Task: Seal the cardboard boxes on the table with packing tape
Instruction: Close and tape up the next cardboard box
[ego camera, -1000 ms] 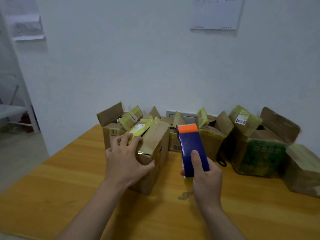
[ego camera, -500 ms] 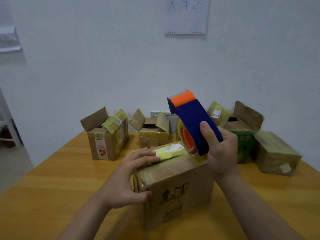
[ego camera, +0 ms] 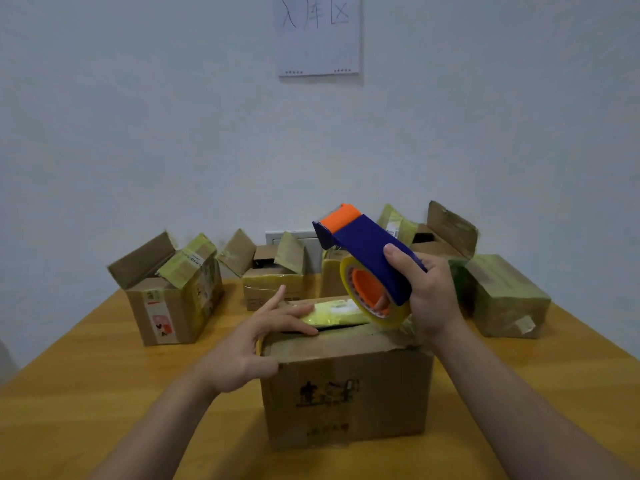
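my right hand [ego camera: 427, 299] clenched round blue tape dispenser [ego camera: 367, 252], roll at right end of near cardboard box [ego camera: 346, 382] top, my left hand [ego camera: 249, 344] flat, fingers straight, pressing its flap, box mid-table [ego camera: 86, 393], open boxes [ego camera: 169, 289] behind

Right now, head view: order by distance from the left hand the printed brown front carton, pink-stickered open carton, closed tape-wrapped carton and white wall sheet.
1. Printed brown front carton: under the left hand.
2. Pink-stickered open carton: left.
3. Closed tape-wrapped carton: far right.
4. White wall sheet: above, behind.
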`<state>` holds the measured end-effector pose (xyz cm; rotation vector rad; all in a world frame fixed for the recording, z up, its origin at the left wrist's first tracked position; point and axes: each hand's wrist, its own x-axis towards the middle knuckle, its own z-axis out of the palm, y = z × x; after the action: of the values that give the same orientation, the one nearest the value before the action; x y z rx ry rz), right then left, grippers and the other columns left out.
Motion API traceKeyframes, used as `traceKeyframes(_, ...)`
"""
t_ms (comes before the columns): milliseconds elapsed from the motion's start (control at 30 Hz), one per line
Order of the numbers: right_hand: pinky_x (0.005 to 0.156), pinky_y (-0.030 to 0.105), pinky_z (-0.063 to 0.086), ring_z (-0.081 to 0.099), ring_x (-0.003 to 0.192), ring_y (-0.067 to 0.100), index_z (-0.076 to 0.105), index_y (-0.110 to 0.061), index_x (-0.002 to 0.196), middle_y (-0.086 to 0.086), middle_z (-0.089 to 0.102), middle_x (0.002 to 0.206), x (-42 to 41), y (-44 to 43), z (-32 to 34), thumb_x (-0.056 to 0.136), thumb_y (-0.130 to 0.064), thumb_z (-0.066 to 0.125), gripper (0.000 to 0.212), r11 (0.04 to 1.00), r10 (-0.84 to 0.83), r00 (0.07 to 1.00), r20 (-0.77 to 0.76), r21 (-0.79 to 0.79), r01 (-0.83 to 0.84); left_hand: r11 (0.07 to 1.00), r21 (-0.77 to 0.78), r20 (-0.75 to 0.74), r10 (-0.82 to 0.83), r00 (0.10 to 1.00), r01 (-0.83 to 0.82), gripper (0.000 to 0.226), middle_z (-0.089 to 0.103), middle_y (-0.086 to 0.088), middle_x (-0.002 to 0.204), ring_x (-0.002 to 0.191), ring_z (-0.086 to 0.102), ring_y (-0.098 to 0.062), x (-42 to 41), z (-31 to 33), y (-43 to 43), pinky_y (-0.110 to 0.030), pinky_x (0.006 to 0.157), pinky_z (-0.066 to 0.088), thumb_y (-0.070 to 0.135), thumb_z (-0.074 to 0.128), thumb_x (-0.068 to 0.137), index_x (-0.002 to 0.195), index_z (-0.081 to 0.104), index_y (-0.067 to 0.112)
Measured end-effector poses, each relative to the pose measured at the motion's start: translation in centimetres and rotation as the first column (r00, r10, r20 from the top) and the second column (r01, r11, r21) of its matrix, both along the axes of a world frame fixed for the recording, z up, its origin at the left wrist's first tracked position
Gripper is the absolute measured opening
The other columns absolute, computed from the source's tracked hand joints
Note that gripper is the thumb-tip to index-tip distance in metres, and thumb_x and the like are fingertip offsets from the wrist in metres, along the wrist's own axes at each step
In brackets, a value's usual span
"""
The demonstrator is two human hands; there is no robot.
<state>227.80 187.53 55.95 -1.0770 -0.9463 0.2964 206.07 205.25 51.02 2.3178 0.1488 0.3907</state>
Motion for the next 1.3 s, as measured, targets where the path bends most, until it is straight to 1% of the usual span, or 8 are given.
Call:
traceKeyframes(167,0.052,0.027,0.053,0.064,0.050,0.025,0.078,-0.008,0.074,0.018,0.071,0.067,1.4,1.5,-0.6,0.090,-0.046,0.068,0.042,0.993,0.015,0.996,-0.083,-0.116,-0.025,0.996,-0.011,-0.171,0.088,0.981,-0.091,0.074,0.015,0.032,0.167,0.153,-0.014,0.008,1.4,2.1,0.4,-0.050,0.124,0.012,0.061,0.050,0.069,0.142,0.043,0.057)
traceKeyframes(367,0.058,0.029,0.056,0.066,0.053,0.021,0.082,-0.010,0.081,0.009,0.070,0.062,2.9,2.5,-1.2,0.083,-0.057,0.071,0.048,0.953,0.031,0.957,-0.289,-0.281,-0.116,0.894,0.417,-0.331,0.315,0.889,-0.162,0.095,-0.022,0.030,0.165,0.149,-0.034,-0.001,2.3,1.5,-1.1,-0.046,0.127,-0.013,0.106,0.016,0.068,0.153,0.001,0.067)
traceKeyframes(500,0.048,0.027,0.052,0.059,0.044,0.021,0.081,-0.010,0.081,0.012,0.064,0.058,4.1,1.9,-0.3,0.085,-0.052,0.068,0.044,0.942,0.123,0.948,-0.292,-0.266,-0.204,0.902,0.253,-0.100,0.383,0.918,-0.348,0.081,0.029,0.023,0.164,0.156,0.007,0.000,2.3,2.3,-1.6,-0.041,0.129,0.013,0.092,0.033,0.081,0.147,0.049,0.049)
traceKeyframes(567,0.045,0.025,0.050,0.058,0.042,0.022,0.080,-0.006,0.080,0.014,0.062,0.056,4.5,1.7,0.3,0.082,-0.052,0.070,0.047,0.933,0.158,0.962,-0.222,-0.286,-0.219,0.849,0.277,0.061,0.452,0.890,-0.450,0.051,0.058,0.027,0.137,0.137,0.041,0.004,2.6,2.5,-1.7,-0.035,0.113,0.043,0.070,0.056,0.088,0.126,0.070,0.040)
traceKeyframes(667,0.046,0.023,0.049,0.057,0.042,0.019,0.076,-0.005,0.075,0.010,0.060,0.054,4.8,1.6,1.3,0.077,-0.057,0.073,0.053,0.895,0.257,0.961,-0.098,-0.351,-0.276,0.863,0.113,0.118,0.480,0.869,-0.492,0.021,0.069,0.027,0.102,0.105,0.060,0.006,3.0,3.0,-1.6,-0.022,0.085,0.053,0.042,0.070,0.094,0.114,0.073,0.040)
traceKeyframes(833,0.053,0.015,0.047,0.057,0.047,0.012,0.075,-0.016,0.066,0.003,0.062,0.055,4.9,1.9,1.6,0.078,-0.055,0.070,0.041,0.837,0.371,0.929,0.002,-0.435,-0.334,0.855,-0.239,0.081,0.490,0.868,-0.461,0.023,0.076,0.011,0.100,0.093,0.071,-0.007,2.6,4.3,-0.7,-0.027,0.080,0.057,0.026,0.054,0.107,0.122,0.070,0.031)
traceKeyframes(933,0.056,0.016,0.048,0.059,0.049,0.014,0.074,-0.015,0.067,0.004,0.065,0.058,5.1,2.1,1.3,0.080,-0.052,0.071,0.039,0.832,0.404,0.915,-0.006,-0.413,-0.370,0.731,-0.567,0.051,0.491,0.870,-0.380,0.039,0.079,-0.004,0.097,0.088,0.076,-0.020,2.9,5.1,-0.8,-0.030,0.072,0.059,0.044,0.045,0.107,0.114,0.074,0.019)
traceKeyframes(1300,0.060,0.017,0.047,0.057,0.050,0.012,0.070,-0.019,0.065,0.000,0.062,0.058,5.5,2.9,1.5,0.084,-0.055,0.069,0.041,0.785,0.487,0.871,0.067,-0.471,-0.403,0.488,-0.848,0.002,0.398,0.917,-0.210,0.019,0.067,-0.007,0.071,0.062,0.064,-0.011,3.5,4.6,0.4,-0.019,0.058,0.055,0.031,0.076,0.085,0.086,0.079,0.012)
